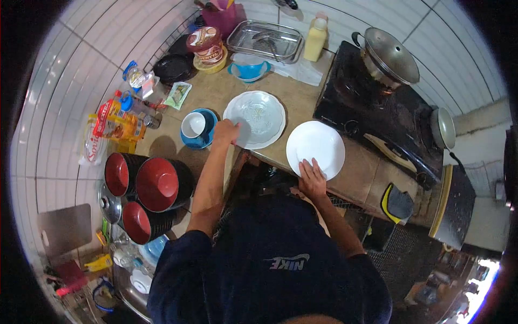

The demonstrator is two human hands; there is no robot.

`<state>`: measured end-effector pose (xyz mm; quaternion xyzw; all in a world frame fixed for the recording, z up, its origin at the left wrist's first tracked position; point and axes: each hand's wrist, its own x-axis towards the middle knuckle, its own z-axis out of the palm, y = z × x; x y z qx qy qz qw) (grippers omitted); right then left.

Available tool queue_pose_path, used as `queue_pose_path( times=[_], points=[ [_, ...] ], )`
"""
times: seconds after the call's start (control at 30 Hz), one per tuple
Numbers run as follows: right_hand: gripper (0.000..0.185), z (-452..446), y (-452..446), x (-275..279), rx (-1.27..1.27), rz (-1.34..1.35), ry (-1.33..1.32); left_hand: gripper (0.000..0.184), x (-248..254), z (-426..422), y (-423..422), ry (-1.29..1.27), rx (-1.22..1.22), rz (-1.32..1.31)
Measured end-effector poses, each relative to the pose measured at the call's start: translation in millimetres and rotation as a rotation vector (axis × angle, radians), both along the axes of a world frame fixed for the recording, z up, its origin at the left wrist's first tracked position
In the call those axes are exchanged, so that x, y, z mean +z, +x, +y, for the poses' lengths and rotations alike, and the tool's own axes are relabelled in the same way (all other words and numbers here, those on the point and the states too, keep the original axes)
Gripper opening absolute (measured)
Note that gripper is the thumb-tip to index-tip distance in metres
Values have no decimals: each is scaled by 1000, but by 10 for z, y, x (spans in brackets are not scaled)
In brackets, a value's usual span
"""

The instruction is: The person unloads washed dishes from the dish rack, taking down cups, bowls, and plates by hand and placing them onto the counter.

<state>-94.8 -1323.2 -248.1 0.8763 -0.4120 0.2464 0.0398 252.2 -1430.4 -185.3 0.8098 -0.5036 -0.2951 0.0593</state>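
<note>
A clear scalloped plate (254,119) with a pattern in its middle lies on the counter. My left hand (225,132) is closed at its left rim, the fingers seeming to pinch the edge. Just left of that hand, a white cup (193,125) sits on blue dishes (206,115). To the right, a plain white plate (315,141) reaches the counter's front edge. My right hand (312,177) grips its near rim, fingers over the top; the thumb is hidden.
A black stove (345,97) with a lidded pot (391,59) stands right. Red-lined black pots (162,183) crowd the left. Behind are a blue bowl (249,70), a wire-look tray (264,40), a yellow bottle (315,39) and food packets (113,121). A sponge-like cloth (398,202) lies front right.
</note>
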Motion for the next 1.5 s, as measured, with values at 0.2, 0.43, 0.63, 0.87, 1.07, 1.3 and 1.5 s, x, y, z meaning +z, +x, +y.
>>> queue_pose_path(
  times=[0.2,0.43,0.63,0.87,1.07,1.3,1.5],
  points=[
    [38,-42,-8,-4,20,-9,-69,57,77,-19,11,71,-151,-156],
    [41,-20,105,264,105,-20,-46,55,-250,86,192,-34,-37,105],
    [51,51,130,413,72,62,6,43,-314,240,141,-272,133,223],
    [46,-59,225,820,85,-378,440,26,669,1416,-225,-642,452,601],
    [41,233,784,1277,501,-699,1288,25,1224,3166,-559,-602,533,894],
    [29,1629,1886,1330,645,-94,1516,32,981,4934,-377,-653,1203,723],
    [30,2664,3121,792,614,-32,1630,37,297,5902,482,-765,1420,171]
  ],
)
